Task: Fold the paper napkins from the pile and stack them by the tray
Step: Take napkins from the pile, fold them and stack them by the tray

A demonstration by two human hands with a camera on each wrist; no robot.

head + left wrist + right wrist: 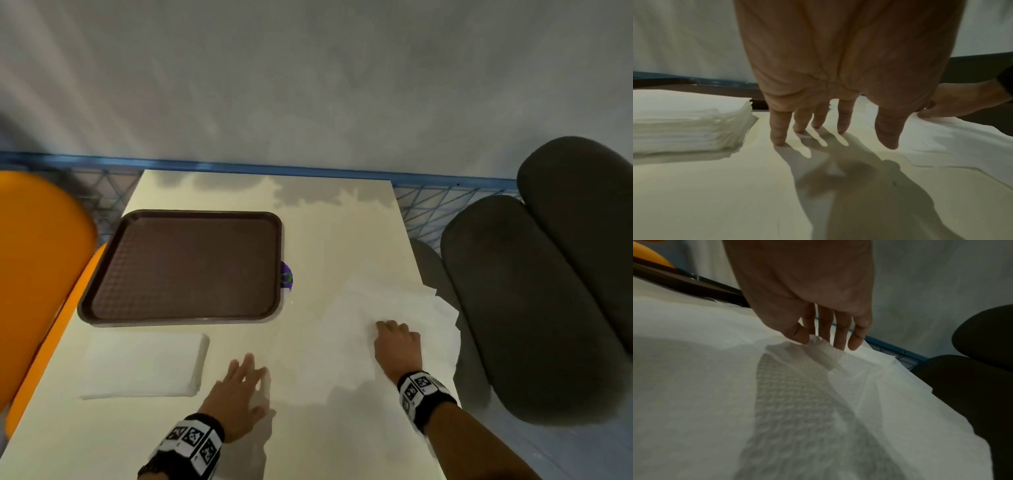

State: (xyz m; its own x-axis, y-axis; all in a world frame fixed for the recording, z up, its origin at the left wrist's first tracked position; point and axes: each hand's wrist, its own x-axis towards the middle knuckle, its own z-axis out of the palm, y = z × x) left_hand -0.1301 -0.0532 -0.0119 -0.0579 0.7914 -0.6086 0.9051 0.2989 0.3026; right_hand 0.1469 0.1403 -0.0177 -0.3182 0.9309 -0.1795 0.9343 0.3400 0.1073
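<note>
A loose pile of white paper napkins (394, 308) lies at the table's right side. My right hand (397, 342) rests on it, and thumb and forefinger pinch up a raised bit of the top napkin (818, 344). My left hand (245, 383) is spread flat, fingertips (779, 142) touching the bare table between the pile and a neat stack of folded napkins (144, 365); the folded napkins (684, 129) lie just in front of the brown tray (185, 267).
The cream table (308, 445) stands against a grey wall. An orange chair (37, 267) is at the left and a dark cushioned seat (534, 308) at the right, close to the pile. A purple sticker (287, 277) shows beside the tray.
</note>
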